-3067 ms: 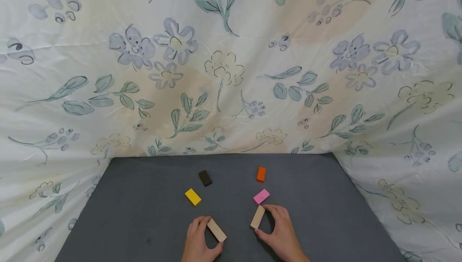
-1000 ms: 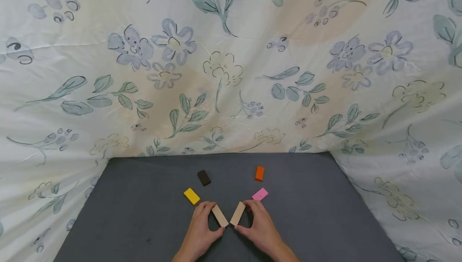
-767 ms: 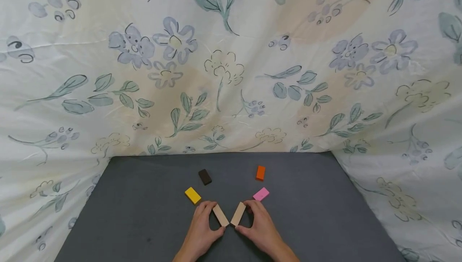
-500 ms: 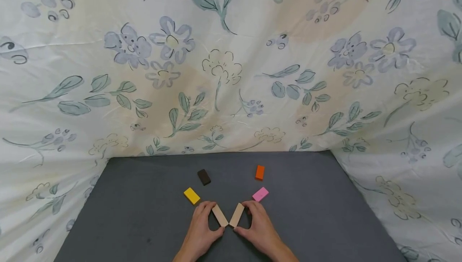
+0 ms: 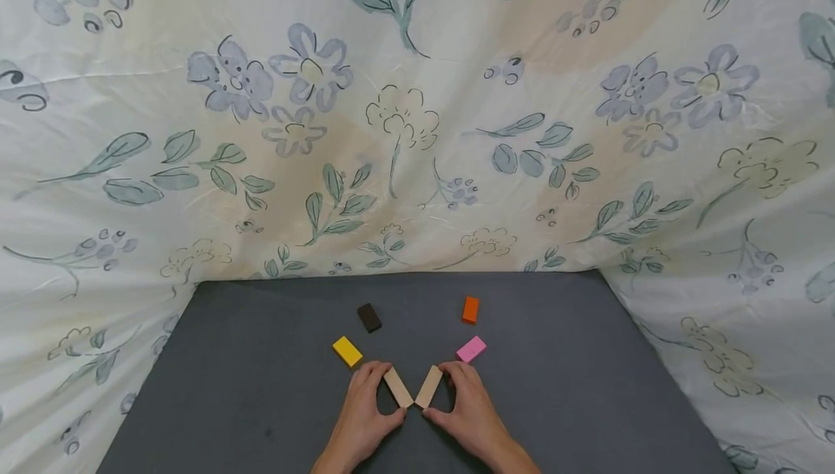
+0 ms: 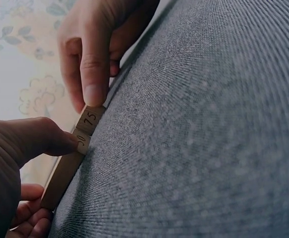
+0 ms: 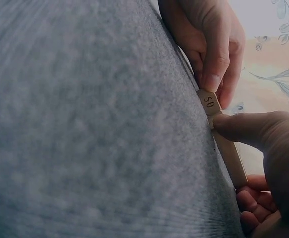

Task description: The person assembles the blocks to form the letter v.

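A small curtained-off tabletop nook; whether it belongs to a home or some other place cannot be told. The dark grey table [image 5: 261,372] spreads at 6 o'clock, its surface a ribbed, woven-looking fabric in the wrist views. A pale cloth [image 5: 450,75], printed with blue flowers and green sprigs like household curtain or bedding, hangs along its far edge at 12 o'clock and wraps round, creased, at 9 and 3 o'clock.

head view looks down; low wrist close-ups share hands [image 5: 361,416] [image 5: 472,420].
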Available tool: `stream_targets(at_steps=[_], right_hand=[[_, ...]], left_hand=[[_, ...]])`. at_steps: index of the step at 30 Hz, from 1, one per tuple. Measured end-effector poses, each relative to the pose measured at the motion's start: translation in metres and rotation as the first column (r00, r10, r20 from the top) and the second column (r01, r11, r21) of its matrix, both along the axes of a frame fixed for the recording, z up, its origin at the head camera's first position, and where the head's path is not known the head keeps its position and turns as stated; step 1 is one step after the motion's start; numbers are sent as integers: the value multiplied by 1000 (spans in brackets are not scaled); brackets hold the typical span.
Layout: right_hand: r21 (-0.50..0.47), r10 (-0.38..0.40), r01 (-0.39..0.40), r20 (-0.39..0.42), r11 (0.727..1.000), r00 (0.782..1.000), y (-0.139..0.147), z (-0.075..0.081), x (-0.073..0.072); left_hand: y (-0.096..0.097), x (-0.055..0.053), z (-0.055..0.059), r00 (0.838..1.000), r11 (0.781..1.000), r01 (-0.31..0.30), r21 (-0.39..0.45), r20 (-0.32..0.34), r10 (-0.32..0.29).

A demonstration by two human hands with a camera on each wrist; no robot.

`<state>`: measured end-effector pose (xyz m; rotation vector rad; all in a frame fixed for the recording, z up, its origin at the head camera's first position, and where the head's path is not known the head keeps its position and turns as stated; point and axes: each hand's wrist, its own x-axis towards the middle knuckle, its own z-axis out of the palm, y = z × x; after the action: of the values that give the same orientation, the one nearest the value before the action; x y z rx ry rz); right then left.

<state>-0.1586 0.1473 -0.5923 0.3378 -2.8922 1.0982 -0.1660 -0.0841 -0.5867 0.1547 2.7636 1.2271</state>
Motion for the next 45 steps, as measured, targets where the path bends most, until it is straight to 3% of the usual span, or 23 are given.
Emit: stream_targets(at_steps=[17,34,42,45], right_hand=[[16,4,-4,-20,1000,1000,0,-1,1],[12,1,-1,-18,1000,1000,1,-2,1],[5,1,-1,-12,1000,1000,1,-2,2],[7,2,-2,-10,1000,1000,1,-1,3]], left_hand=[[0,2,-2,999,1000,5,8,-33,-4],[1,1,-3,1000,1000,-3,0,-12,3],[4,6,-2,998,999,-38,12,-49,38],[4,10,1,995,1000,-26,11,-96,27]])
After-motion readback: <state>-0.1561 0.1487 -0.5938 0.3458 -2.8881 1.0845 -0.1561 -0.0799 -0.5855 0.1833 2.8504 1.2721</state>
